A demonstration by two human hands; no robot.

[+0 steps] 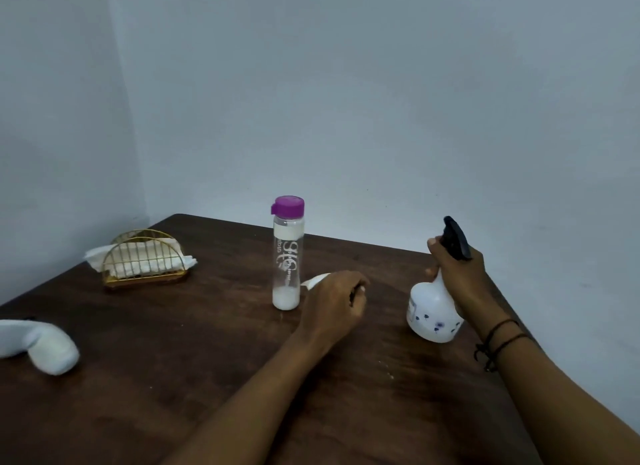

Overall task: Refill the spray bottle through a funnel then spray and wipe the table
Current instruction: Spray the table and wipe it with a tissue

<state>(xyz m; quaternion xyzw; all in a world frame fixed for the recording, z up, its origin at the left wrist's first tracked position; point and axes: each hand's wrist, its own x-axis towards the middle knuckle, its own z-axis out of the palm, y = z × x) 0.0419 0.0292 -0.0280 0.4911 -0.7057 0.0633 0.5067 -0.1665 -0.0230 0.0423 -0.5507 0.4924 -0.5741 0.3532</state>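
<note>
My right hand [457, 274] grips the neck of a white spray bottle [433, 312] with a black trigger head, held tilted just above the dark wooden table [173, 378] at the right. My left hand [334, 302] rests on the table's middle, closed on a white object [314, 280], probably the funnel or a tissue, mostly hidden under the fingers. Just left of that hand stands a clear bottle [286, 257] with a purple cap and a little white liquid at its bottom.
A gold wire holder [145, 262] with white napkins stands at the back left. A rolled white cloth [41, 345] lies at the left edge. Blue-grey walls meet behind the table. The table's right edge runs close to my right forearm.
</note>
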